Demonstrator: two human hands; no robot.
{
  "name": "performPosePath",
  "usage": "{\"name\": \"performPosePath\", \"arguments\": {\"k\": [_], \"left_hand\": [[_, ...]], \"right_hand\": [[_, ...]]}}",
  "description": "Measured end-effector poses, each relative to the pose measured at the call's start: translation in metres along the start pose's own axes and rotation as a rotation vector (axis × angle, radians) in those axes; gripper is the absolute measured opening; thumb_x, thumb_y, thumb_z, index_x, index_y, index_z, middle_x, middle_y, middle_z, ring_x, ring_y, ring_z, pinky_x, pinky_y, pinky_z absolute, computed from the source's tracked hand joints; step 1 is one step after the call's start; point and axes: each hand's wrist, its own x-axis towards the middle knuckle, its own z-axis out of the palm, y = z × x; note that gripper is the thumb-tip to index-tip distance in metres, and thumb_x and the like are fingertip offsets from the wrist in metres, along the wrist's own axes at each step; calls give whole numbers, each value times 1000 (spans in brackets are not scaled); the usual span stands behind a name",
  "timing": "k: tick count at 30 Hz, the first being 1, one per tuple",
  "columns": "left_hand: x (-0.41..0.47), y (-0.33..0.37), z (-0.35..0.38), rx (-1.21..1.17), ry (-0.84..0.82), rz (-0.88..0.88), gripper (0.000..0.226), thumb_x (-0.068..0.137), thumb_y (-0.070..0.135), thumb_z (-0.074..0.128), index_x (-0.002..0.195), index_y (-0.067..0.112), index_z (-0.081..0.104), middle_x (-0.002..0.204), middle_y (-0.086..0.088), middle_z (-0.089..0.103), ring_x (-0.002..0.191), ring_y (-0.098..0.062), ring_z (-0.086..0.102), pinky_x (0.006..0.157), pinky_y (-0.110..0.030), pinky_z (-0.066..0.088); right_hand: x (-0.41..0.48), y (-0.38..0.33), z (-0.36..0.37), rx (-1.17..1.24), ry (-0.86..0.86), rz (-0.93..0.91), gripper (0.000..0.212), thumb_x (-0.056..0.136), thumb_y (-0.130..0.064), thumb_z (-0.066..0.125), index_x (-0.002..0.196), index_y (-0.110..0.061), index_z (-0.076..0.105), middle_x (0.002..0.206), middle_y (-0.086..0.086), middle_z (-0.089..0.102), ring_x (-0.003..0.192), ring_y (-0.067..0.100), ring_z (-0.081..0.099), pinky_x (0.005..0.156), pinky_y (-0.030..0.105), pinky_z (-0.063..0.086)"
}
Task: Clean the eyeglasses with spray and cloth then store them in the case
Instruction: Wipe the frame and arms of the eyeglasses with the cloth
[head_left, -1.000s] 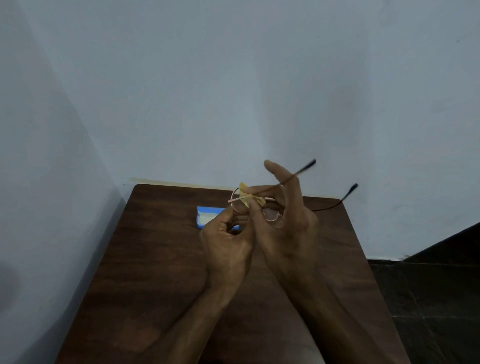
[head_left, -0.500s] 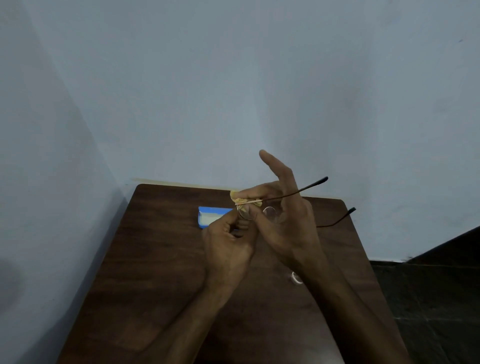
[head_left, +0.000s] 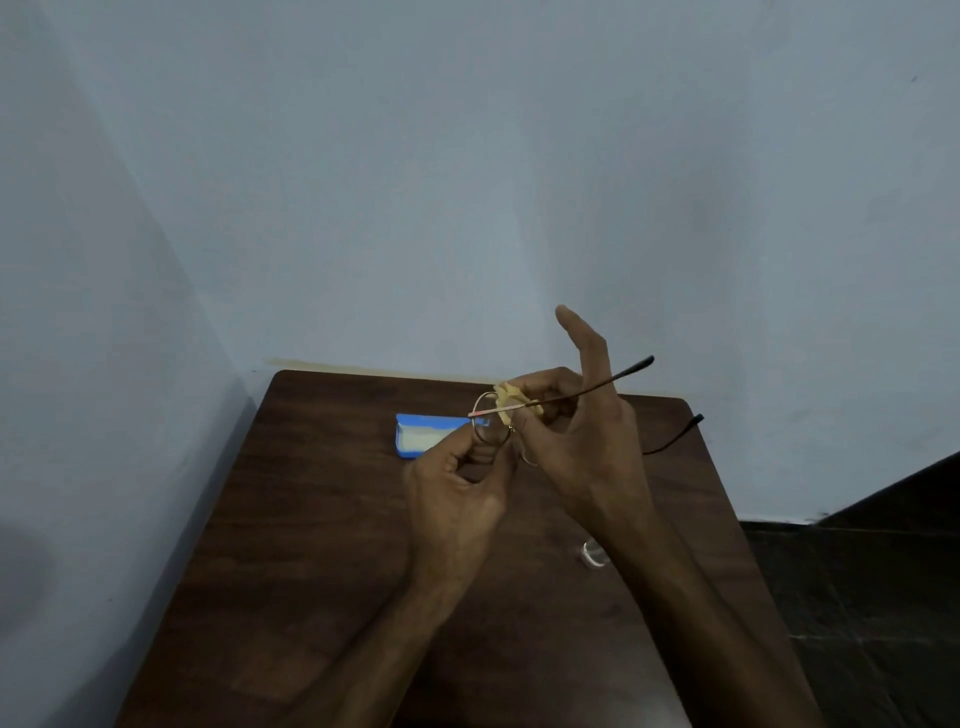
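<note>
Leftmost, a pale wall (head_left: 104, 364) meets the edge of the dark wooden counter (head_left: 311, 545); on the counter's far part, left of centre, the blue case (head_left: 426, 436) lies with its pale inside showing, seemingly open, its long axis running left to right; just right of it and lower, the left hand (head_left: 457, 493) has its fingers curled, thumb and fingertips pinching the lower rim of a round lens; the eyeglasses (head_left: 491, 415) are held above the counter at the frame's centre, lens front to the left, both temples unfolded and stretching rightward, the upper one rising slightly; the yellow cloth (head_left: 511, 397) is bunched at the top of that lens; the right hand (head_left: 582, 447) pinches it there between thumb and curled fingers, one finger standing straight up; lower right, a small clear thing (head_left: 595, 553), probably the spray bottle, is mostly hidden behind the right forearm; dark floor (head_left: 857, 597) fills the far right. Wiping looks under way; storing will likely turn on this: the case sits just left of the glasses, nearer the left hand, and the spread temples must fold before the glasses match its length.
</note>
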Motion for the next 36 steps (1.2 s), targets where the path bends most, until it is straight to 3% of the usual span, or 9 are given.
{"name": "performPosePath", "arguments": {"k": [4, 10, 14, 18, 22, 24, 26, 29, 36], "left_hand": [[-3, 1, 1, -8, -32, -28, 14, 85, 22, 82, 97, 16, 81, 84, 15, 77, 81, -3, 74, 79, -30, 64], [-2, 4, 0, -1, -95, -111, 4, 88, 18, 78, 89, 15, 80, 73, 8, 76, 70, -7, 72, 71, -36, 62], [2, 7, -1, 24, -128, -143, 4, 89, 23, 82, 89, 19, 82, 70, 10, 76, 67, -4, 72, 62, -24, 58], [4, 8, 1, 34, -134, -197, 4, 84, 19, 84, 87, 19, 82, 68, 12, 75, 69, -1, 71, 63, -18, 56], [7, 8, 5, 174, -161, -201, 2, 92, 16, 76, 90, 16, 76, 74, 10, 67, 71, -7, 63, 62, -11, 46], [7, 8, 7, 209, -155, -178, 17, 94, 12, 73, 81, 23, 69, 69, 17, 61, 67, -6, 60, 60, -8, 43], [7, 9, 8, 212, -150, -177, 21, 93, 11, 73, 80, 25, 66, 68, 20, 60, 67, -3, 60, 61, -9, 46], [9, 9, 9, 192, -110, -168, 8, 92, 11, 74, 89, 18, 76, 73, 15, 67, 72, -7, 66, 69, -20, 58], [3, 6, 10, 161, -83, -148, 12, 87, 5, 80, 98, 8, 78, 73, 21, 60, 66, 1, 64, 64, -6, 51]], "right_hand": [[-1, -2, 4, -29, 38, 23, 93, 86, -8, 82, 159, -32, 29, 96, -11, 77, 83, 5, 73, 79, 29, 61], [-8, -11, 6, 195, -19, 30, 91, 86, 1, 80, 157, -30, 33, 96, -11, 80, 94, 5, 76, 87, 29, 61], [-23, -3, 8, 100, 37, 96, 93, 84, -5, 83, 157, -34, 33, 96, -17, 78, 92, 1, 74, 84, 27, 61], [-34, -1, 16, 67, 103, 102, 91, 85, -5, 81, 155, -36, 33, 97, -21, 77, 93, 2, 74, 82, 32, 61], [-41, -5, 23, 90, 152, 94, 95, 82, -8, 87, 155, -35, 34, 101, -19, 76, 99, -3, 72, 84, 13, 55], [-41, -6, 25, 108, 185, 108, 96, 81, -8, 87, 156, -34, 33, 102, -18, 75, 99, -4, 71, 82, 7, 51], [-40, -6, 26, 106, 213, 127, 99, 80, -10, 88, 156, -37, 31, 101, -19, 74, 98, -4, 71, 81, 6, 50], [-41, -3, 28, 55, 212, 144, 104, 80, -13, 88, 157, -43, 25, 97, -20, 72, 92, -2, 71, 79, 10, 53], [-40, 0, 34, 87, 252, 128, 102, 80, -8, 87, 158, -35, 27, 96, -17, 74, 92, -1, 71, 76, 6, 49]]}}
